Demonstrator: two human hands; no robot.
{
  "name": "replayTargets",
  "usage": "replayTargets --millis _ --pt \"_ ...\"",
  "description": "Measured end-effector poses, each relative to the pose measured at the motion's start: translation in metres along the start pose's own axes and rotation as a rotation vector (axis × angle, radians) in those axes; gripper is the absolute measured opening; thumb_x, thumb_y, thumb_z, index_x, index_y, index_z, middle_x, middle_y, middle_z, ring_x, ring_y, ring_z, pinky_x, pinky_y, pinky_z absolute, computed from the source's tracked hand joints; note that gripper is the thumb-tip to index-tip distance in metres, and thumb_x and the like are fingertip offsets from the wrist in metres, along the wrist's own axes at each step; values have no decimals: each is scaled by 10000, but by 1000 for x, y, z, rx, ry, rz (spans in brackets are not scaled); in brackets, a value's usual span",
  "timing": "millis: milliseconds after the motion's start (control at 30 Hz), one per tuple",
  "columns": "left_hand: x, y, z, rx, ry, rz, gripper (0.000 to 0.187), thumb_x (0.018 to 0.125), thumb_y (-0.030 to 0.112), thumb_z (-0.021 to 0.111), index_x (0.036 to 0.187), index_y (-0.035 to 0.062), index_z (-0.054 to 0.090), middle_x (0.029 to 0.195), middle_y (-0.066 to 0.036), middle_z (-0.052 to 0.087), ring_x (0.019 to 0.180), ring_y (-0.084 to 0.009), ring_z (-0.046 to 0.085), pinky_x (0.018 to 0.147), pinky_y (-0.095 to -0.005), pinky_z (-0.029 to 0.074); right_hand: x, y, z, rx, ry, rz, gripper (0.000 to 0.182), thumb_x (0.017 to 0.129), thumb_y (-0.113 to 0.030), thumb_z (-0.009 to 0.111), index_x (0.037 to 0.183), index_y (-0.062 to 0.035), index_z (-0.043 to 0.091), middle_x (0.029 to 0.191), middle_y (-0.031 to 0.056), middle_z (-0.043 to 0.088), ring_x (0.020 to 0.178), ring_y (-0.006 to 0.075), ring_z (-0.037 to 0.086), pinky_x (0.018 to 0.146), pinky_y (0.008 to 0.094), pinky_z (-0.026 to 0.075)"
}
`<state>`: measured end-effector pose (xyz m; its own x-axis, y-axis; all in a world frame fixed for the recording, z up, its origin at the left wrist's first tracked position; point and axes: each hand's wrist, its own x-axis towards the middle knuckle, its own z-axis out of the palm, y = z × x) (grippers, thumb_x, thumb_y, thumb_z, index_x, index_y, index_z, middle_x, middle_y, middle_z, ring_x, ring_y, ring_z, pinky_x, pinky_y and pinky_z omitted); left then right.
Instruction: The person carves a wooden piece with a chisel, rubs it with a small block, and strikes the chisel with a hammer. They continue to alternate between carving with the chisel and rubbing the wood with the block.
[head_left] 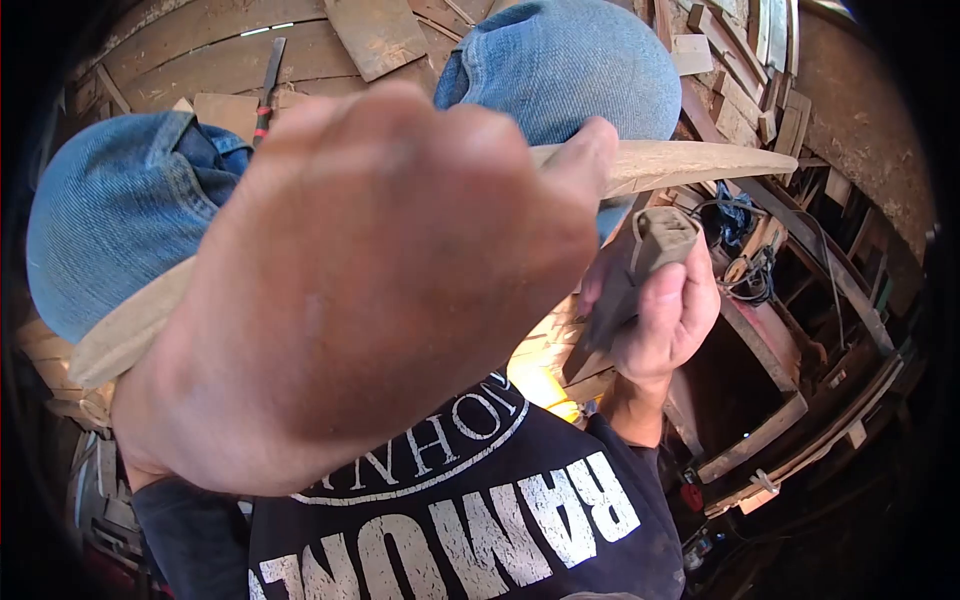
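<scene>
A long, curved pale wooden piece (710,162) crosses the view in front of my knees. My left hand (400,250) is large and close to the camera, its fingers curled and closed around the middle of that piece, covering much of it. One fingertip shows over the wood at the hand's right side. Below the piece's right part, my right hand (665,325) grips a grey-brown folded sheet or block (665,235) between thumb and fingers. A small gap separates this folded thing from the curved wood.
Beyond my jeans-covered knees (570,70) a tool with a red and black handle (262,122) lies on wooden boards (375,35). At the right are wood offcuts, a dark cable (755,275) and an open wooden frame (760,440). Something yellow (545,388) is near my shirt.
</scene>
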<state>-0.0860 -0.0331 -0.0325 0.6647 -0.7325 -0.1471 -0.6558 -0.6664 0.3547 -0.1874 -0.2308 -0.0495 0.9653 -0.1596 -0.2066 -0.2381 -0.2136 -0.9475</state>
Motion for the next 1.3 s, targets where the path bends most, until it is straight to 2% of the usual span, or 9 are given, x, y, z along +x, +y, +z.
replayTargets --millis 67,233,433,667,800,867,933,1167,1300 --pt "2 -1 0 40 -29 2 407 902 332 662 1304 285 625 638 -31 548 513 -188 566 495 -351 460 -2 2 3 223 43 58 517 965 -375 617 1124 99 483 866 131 616 553 129 558 480 237 451" --pt "3 -2 7 -287 4 -73 381 929 296 640 1209 40 616 711 -95 595 559 -277 602 514 -387 485 8 3 10 193 36 -35 436 976 -353 590 1076 63 509 697 70 585 527 101 532 484 228 432" --pt "9 17 22 -448 169 -141 305 837 196 759 1027 3 620 771 -156 661 640 -322 665 549 -392 515 23 10 1 295 53 -56 417 982 -330 566 1076 74 526 664 69 595 520 92 525 482 224 426" --pt "17 35 40 -825 300 -273 220 948 209 645 979 9 559 670 -200 628 607 -374 657 519 -422 500 47 4 -11 382 84 -175 368 975 -269 505 1063 87 539 659 88 600 542 116 538 507 255 445" --pt "15 46 45 -962 307 -495 222 995 216 584 973 -1 545 596 -186 569 558 -353 642 520 -402 476 58 6 -15 327 81 -211 457 971 -353 553 1086 89 535 653 84 590 537 115 536 506 244 436" --pt "17 50 48 -1029 414 -533 218 1018 206 540 955 0 576 591 -58 502 529 -104 479 502 -297 403 62 10 -18 326 69 -201 509 940 -387 625 1105 85 532 677 64 584 531 113 536 501 238 433" --pt "18 50 52 -1059 456 -569 224 1029 201 509 950 3 577 597 -47 507 532 -108 486 512 -297 411 65 22 -24 329 9 -211 507 879 -278 730 1184 62 511 736 29 575 527 102 533 501 219 430" --pt "15 50 57 -1360 366 -537 258 1054 200 449 1174 -14 528 640 1 513 556 -37 465 513 -234 376 81 17 -18 173 22 -216 510 855 -79 709 1285 35 460 721 35 587 567 81 546 516 196 426" --pt "11 48 54 -1489 333 -551 251 1059 209 438 1156 -7 523 643 20 496 548 -32 434 516 -218 367 86 22 -15 127 20 -281 531 849 -23 688 1317 26 440 716 51 605 565 88 552 518 197 430"
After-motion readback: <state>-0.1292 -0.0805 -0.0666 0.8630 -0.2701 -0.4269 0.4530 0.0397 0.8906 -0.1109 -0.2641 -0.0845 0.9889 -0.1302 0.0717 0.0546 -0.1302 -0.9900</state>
